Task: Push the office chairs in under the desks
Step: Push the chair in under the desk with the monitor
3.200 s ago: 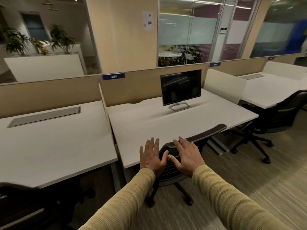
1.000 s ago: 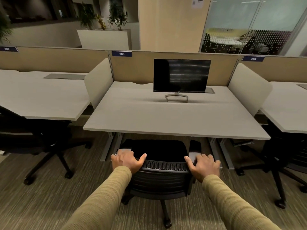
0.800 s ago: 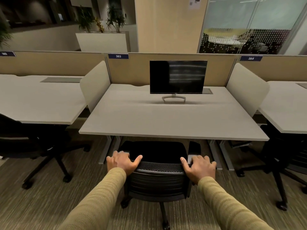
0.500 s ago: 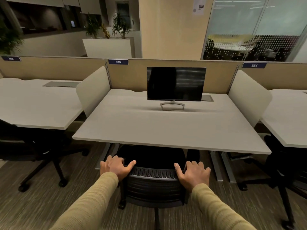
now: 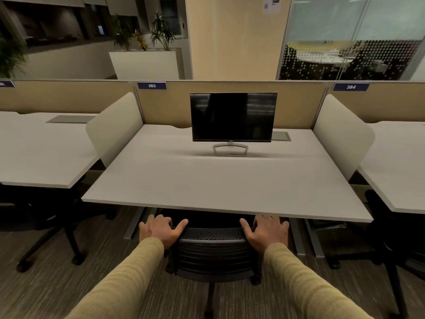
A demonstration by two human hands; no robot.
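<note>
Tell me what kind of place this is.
Most likely an open-plan office: a row of desks split by partition panels, numbered tags such as 383 on the back panel, and a glass-walled meeting room behind.

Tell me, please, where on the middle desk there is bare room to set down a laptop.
The desk is bare from the monitor forward to its near edge, between the left divider and right divider. Crowded: the strip behind the monitor by the cable hatch, and at the near edge, where the left hand and right hand grip the chair back.
</note>
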